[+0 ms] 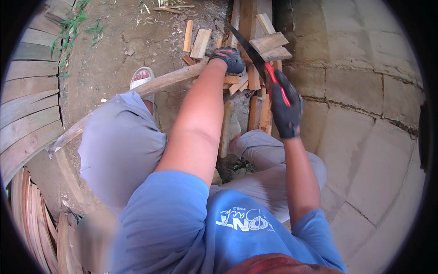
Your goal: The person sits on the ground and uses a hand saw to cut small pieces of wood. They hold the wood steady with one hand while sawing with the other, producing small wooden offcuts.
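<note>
My right hand [286,107], in a black and red glove, grips the red handle of a hand saw [250,51]. Its dark blade slants up and left across a pile of short wooden boards [269,45]. My left hand [229,59], gloved the same way, presses down on a long wooden plank [155,86] where it meets the pile. The plank runs from the pile down to the left, across my left knee. I am crouched over it, with grey trousers and a blue shirt in view below.
Cut wood offcuts [200,43] lie on the bare dirt beyond the pile. Curved wooden slats [27,118] are stacked at the left. A stone-block wall or paving [365,91] fills the right. My sandalled foot [142,77] rests by the plank.
</note>
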`<move>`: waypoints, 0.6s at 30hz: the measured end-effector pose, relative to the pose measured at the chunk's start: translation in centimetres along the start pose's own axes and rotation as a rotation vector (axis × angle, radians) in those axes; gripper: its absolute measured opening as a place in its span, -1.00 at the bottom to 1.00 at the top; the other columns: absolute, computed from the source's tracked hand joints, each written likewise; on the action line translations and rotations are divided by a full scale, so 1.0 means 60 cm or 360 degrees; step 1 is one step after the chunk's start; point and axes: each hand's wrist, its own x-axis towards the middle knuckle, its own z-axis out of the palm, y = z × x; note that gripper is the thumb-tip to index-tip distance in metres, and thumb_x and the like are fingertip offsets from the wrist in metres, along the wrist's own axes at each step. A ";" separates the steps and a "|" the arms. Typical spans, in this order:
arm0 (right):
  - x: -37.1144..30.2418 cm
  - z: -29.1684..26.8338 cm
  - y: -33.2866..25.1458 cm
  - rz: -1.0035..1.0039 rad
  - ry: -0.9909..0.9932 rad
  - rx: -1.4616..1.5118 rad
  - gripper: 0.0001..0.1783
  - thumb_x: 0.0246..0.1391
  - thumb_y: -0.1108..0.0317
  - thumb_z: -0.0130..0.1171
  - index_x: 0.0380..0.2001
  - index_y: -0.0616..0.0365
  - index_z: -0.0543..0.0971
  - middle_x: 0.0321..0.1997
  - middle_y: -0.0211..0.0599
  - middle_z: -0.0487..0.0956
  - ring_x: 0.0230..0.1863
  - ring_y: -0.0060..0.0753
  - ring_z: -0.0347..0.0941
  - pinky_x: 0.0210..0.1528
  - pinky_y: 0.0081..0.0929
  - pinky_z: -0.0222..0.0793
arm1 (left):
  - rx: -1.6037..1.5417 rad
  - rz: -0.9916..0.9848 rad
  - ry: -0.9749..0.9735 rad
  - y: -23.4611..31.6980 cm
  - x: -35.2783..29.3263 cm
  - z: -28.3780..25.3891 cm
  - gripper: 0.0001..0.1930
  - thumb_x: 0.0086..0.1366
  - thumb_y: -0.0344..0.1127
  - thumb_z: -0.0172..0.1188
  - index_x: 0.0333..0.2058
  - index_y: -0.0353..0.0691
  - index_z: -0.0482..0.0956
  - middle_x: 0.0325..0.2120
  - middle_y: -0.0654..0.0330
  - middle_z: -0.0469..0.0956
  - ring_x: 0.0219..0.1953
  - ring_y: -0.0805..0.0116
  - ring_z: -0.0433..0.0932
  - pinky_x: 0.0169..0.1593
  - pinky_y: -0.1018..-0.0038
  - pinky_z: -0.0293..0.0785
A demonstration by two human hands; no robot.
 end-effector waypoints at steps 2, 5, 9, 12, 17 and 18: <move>0.103 0.081 0.026 -0.0066 0.0037 0.0045 -0.55 0.40 0.15 0.24 0.24 0.09 0.69 0.16 0.06 0.73 0.20 0.02 0.68 0.26 -0.21 0.51 | -0.0007 0.0009 0.0009 0.008 -0.001 0.000 -0.46 0.20 -0.05 0.24 0.10 -0.19 0.76 0.18 -0.07 0.68 0.22 -0.03 0.67 0.29 0.15 0.59; 0.173 0.126 0.026 0.0025 0.0014 0.0062 -0.57 0.36 0.15 0.27 0.19 0.10 0.72 0.14 0.06 0.74 0.20 0.03 0.68 0.27 -0.22 0.51 | 0.0007 0.0060 0.0011 0.005 0.004 0.002 -0.47 0.23 -0.04 0.24 0.09 -0.21 0.76 0.17 -0.09 0.68 0.22 -0.03 0.67 0.29 0.15 0.59; 0.138 0.088 0.029 0.0072 0.0013 0.0232 -0.57 0.36 0.16 0.28 0.19 0.10 0.73 0.16 0.04 0.74 0.21 -0.08 0.68 0.29 -0.25 0.50 | 0.0017 0.0111 -0.0024 -0.001 0.017 -0.007 -0.48 0.13 -0.11 0.22 0.06 -0.15 0.77 0.11 -0.10 0.71 0.15 -0.05 0.71 0.22 0.12 0.63; 0.002 -0.007 -0.007 0.0053 -0.0001 0.0226 -0.51 0.38 0.17 0.28 0.29 0.10 0.67 0.17 -0.04 0.75 0.19 -0.20 0.69 0.27 -0.28 0.50 | -0.0015 0.0030 -0.0045 -0.013 0.001 -0.014 -0.44 0.12 -0.11 0.20 0.08 -0.19 0.74 0.11 -0.08 0.71 0.15 -0.03 0.71 0.23 0.14 0.62; -0.199 -0.193 -0.066 0.0568 -0.0050 0.0056 -0.48 0.41 0.21 0.25 0.33 0.20 0.62 0.16 -0.11 0.76 -0.04 -0.36 0.72 0.05 -0.37 0.59 | -0.0007 0.0054 -0.0003 -0.018 0.021 0.007 -0.45 0.11 -0.10 0.20 0.06 -0.19 0.74 0.12 -0.05 0.71 0.16 -0.02 0.70 0.23 0.15 0.61; -0.213 -0.218 -0.077 0.0567 -0.0062 -0.0036 -0.48 0.42 0.21 0.24 0.33 0.21 0.62 0.15 -0.11 0.76 -0.07 -0.39 0.72 0.03 -0.39 0.59 | -0.0013 0.0058 -0.0026 -0.013 0.019 0.012 -0.45 0.11 -0.10 0.20 0.07 -0.18 0.73 0.12 -0.06 0.71 0.16 -0.02 0.70 0.24 0.16 0.60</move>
